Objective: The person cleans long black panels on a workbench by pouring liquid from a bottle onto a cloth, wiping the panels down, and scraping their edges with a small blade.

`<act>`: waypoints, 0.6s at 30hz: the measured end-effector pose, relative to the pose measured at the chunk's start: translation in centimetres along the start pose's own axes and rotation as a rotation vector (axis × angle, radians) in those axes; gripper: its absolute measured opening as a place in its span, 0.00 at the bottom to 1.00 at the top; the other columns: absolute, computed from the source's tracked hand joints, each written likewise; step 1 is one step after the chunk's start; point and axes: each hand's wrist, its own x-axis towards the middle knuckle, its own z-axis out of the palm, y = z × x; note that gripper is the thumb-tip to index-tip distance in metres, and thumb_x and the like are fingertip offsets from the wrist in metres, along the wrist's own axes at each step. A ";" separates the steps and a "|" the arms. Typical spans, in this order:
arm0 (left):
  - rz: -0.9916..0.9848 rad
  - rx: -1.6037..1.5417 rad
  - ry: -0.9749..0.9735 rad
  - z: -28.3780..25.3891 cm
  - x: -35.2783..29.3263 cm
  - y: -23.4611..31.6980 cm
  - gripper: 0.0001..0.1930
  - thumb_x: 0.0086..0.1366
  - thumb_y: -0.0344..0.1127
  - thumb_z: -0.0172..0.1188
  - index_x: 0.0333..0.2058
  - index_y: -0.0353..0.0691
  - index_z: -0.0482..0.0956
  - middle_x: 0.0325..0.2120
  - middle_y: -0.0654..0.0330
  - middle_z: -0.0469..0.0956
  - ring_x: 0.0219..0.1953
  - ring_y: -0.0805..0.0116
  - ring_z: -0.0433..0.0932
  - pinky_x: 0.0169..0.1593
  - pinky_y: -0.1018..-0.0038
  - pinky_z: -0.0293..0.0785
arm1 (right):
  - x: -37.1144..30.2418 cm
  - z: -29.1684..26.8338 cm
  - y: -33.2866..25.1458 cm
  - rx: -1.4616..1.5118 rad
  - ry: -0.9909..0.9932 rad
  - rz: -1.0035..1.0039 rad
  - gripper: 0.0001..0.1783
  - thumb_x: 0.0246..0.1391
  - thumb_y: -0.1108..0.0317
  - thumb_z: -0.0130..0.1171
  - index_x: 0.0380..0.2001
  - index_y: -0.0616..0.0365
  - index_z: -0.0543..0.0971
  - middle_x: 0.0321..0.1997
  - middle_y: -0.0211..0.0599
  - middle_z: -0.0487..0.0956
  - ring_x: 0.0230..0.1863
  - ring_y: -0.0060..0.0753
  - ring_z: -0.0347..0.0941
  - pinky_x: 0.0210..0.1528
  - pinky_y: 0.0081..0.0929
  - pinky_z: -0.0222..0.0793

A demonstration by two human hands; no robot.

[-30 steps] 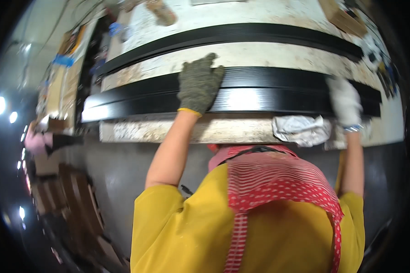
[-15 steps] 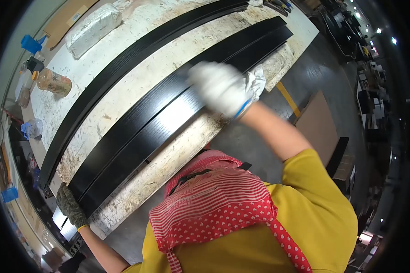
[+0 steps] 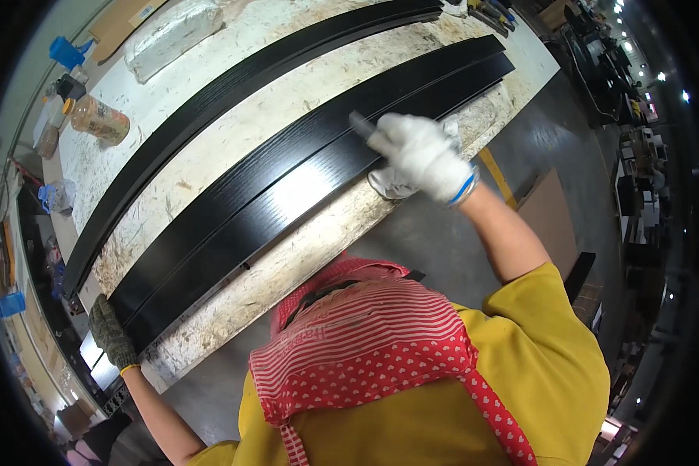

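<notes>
Along the diagonal, glossy black seamed board [image 3: 287,186]: green-gloved left hand [image 3: 114,335] at lower-left end, grip unclear. White-gloved right hand [image 3: 427,157], nearer middle, holds blurred grey piece [image 3: 359,124].

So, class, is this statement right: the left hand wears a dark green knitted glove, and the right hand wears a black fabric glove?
Not quite: the head view shows the right hand wearing a white fabric glove, not a black one. The left hand does wear a dark green knitted glove, as stated.
</notes>
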 end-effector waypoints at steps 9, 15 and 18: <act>-0.234 -0.273 0.012 -2.5 2.9 7.0 0.17 0.68 0.42 0.51 0.52 0.44 0.75 0.49 0.53 0.76 0.52 0.53 0.72 0.58 0.60 0.66 | 4.0 3.4 -12.1 0.109 0.281 -0.021 0.10 0.57 0.62 0.53 0.27 0.55 0.75 0.27 0.50 0.77 0.34 0.49 0.75 0.36 0.45 0.70; -0.107 -0.383 0.203 -5.3 1.9 1.5 0.18 0.66 0.41 0.56 0.53 0.42 0.74 0.52 0.50 0.73 0.56 0.52 0.69 0.61 0.60 0.63 | 5.9 6.0 -24.2 0.118 0.284 -0.352 0.03 0.51 0.70 0.53 0.27 0.52 0.76 0.28 0.41 0.76 0.30 0.46 0.74 0.34 0.41 0.71; -0.090 -0.237 0.250 -5.6 0.5 -8.3 0.21 0.66 0.41 0.57 0.56 0.41 0.72 0.53 0.49 0.71 0.58 0.50 0.66 0.63 0.60 0.61 | 7.3 3.7 -21.8 0.225 0.096 0.318 0.13 0.60 0.61 0.54 0.26 0.59 0.75 0.25 0.47 0.75 0.30 0.50 0.73 0.32 0.43 0.68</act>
